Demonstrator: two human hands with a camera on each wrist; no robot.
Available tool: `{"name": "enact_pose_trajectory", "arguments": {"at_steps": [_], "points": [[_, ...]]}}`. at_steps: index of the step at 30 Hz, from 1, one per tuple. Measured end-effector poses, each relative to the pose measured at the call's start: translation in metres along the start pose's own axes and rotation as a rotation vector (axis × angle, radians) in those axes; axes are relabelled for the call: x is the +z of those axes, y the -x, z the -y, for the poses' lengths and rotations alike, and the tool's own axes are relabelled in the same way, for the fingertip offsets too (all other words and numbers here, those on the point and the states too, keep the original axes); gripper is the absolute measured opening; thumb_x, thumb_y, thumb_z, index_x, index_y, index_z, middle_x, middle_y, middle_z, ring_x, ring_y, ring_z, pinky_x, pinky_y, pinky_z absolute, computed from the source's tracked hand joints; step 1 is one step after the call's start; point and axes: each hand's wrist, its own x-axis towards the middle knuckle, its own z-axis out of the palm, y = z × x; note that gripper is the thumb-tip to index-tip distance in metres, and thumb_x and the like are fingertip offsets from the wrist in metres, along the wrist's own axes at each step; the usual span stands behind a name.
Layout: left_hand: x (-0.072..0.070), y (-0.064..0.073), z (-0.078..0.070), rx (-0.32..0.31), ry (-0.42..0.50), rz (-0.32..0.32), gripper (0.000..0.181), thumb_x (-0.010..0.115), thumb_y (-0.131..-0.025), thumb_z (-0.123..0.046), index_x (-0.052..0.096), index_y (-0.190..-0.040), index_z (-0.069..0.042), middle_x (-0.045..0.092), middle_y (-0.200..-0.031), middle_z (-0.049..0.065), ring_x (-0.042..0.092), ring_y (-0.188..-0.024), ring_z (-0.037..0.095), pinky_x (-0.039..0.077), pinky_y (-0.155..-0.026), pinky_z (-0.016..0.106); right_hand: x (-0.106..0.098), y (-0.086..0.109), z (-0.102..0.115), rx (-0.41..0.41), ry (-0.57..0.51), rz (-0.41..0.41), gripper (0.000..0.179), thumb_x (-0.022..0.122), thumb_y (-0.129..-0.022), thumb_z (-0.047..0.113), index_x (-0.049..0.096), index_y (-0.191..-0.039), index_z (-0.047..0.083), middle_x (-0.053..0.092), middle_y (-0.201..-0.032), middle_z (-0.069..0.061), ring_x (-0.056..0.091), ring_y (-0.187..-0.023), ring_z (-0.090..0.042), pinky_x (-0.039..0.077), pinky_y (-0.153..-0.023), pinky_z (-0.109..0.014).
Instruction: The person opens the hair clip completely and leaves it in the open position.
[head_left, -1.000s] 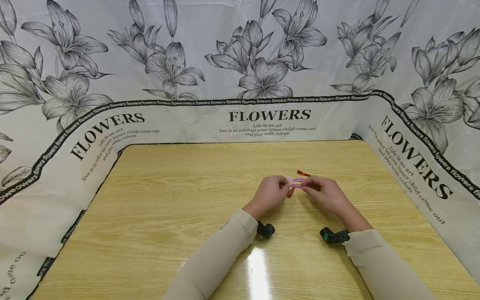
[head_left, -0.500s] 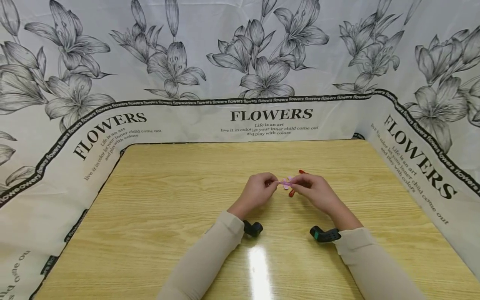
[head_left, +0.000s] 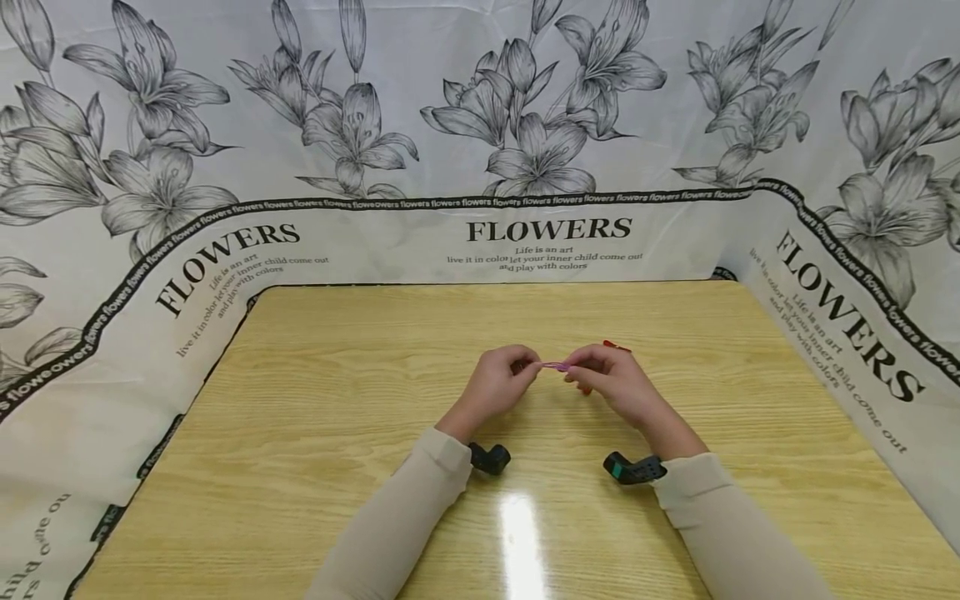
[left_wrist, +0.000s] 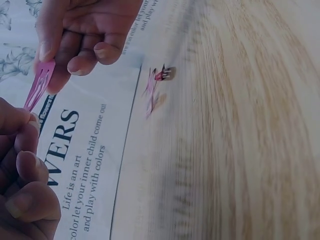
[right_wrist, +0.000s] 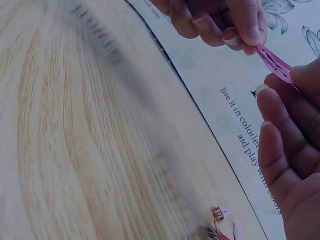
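Observation:
A pink snap hair clip (head_left: pixel 555 366) is stretched between both hands, raised over the table. My left hand (head_left: pixel 497 383) pinches its narrower end between thumb and finger. At the broader end, my right hand (head_left: pixel 613 379) grips the clip likewise. Its slotted body shows well in the left wrist view, where the clip (left_wrist: pixel 40 84) slants between the fingertips, and again in the right wrist view, with the clip (right_wrist: pixel 274 65) near the top right. Behind the right hand lies a red hair clip (head_left: pixel 617 346), partly covered by it. Another red clip (head_left: pixel 586 389) peeks out below that hand's fingers.
Small pink clips (left_wrist: pixel 151 92) lie close to a red one (left_wrist: pixel 160 76) on the wood-grain table (head_left: pixel 360 367). White fabric with printed flowers (head_left: pixel 536 158) walls the table at the back and sides. Each wrist wears a black camera mount (head_left: pixel 489 459).
Both hands have moved left with the pink hair clip, away from the other clips on the table. Half a second ago more of the loose pink clips showed between the hands.

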Motion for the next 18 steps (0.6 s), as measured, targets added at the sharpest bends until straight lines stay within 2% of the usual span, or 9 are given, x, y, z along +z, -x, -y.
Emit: {"name": "enact_pose_trajectory", "arguments": {"at_steps": [5,10,14,18], "points": [[-0.006,0.004,0.002,-0.008,0.006,-0.010,0.020,0.058,-0.098,-0.026,0.071,-0.100,-0.010,0.062,-0.080,-0.001,0.049,-0.065,0.012,0.041,-0.058,0.023,0.007,-0.004,-0.003,-0.036,-0.022,0.001,0.024,0.063,-0.095,0.019,0.065,-0.108,-0.001,0.069,-0.088,0.002,0.061,-0.076,-0.020,0.050,-0.065,-0.036],[-0.010,0.006,0.006,-0.017,0.011,-0.009,0.023,0.058,-0.098,-0.026,0.071,-0.102,-0.008,0.062,-0.080,-0.001,0.050,-0.066,0.013,0.042,-0.058,0.024,0.014,-0.008,-0.004,-0.045,-0.077,0.001,0.023,0.063,-0.095,0.017,0.065,-0.106,-0.004,0.069,-0.084,0.008,0.061,-0.074,-0.014,0.045,-0.061,-0.033],[-0.014,0.008,0.009,-0.029,0.021,-0.023,0.022,0.058,-0.098,-0.026,0.071,-0.102,-0.008,0.063,-0.081,0.000,0.050,-0.066,0.013,0.042,-0.058,0.024,0.022,-0.010,-0.006,-0.061,-0.204,0.006,0.021,0.063,-0.094,0.013,0.064,-0.104,-0.005,0.069,-0.086,0.003,0.063,-0.078,-0.015,0.050,-0.067,-0.029],[-0.019,0.010,0.013,-0.043,0.016,-0.035,0.021,0.058,-0.098,-0.027,0.071,-0.101,-0.010,0.063,-0.083,0.000,0.050,-0.068,0.012,0.043,-0.060,0.024,0.030,-0.014,-0.009,-0.077,-0.305,0.020,0.014,0.062,-0.094,0.010,0.065,-0.102,-0.001,0.069,-0.087,0.000,0.064,-0.081,-0.014,0.052,-0.073,-0.026]]}}
